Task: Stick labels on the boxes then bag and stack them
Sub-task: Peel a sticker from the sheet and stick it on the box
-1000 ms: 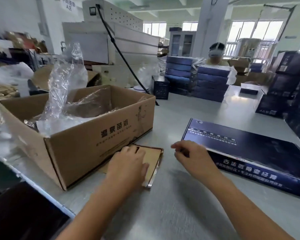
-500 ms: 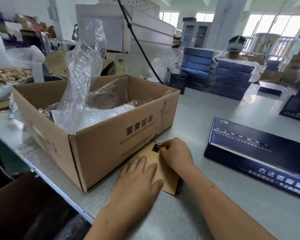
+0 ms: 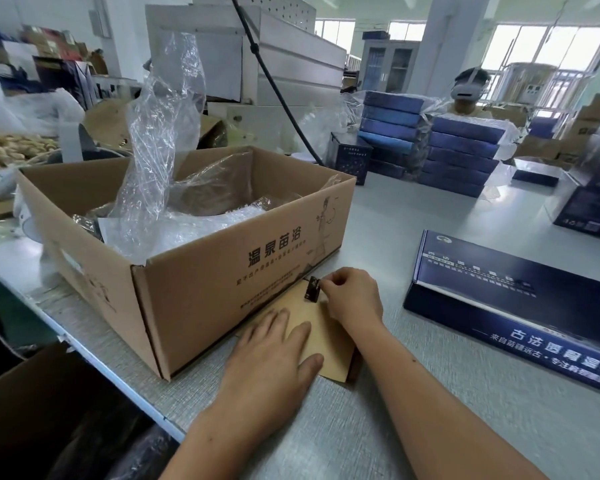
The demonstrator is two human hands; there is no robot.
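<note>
Right fingers (image 3: 327,283) pinch the dark label (image 3: 311,289) at the sheet's (image 3: 329,336) corner; straight left fingers (image 3: 274,323) press the sheet.

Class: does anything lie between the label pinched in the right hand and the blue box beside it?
Nothing visible does. Only bare table lies between the label, pinched by the right hand, and the blue box.

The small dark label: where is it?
Head view, centre: the label is pinched by the right hand at the brown sheet's far corner, beside the cardboard box.
</note>
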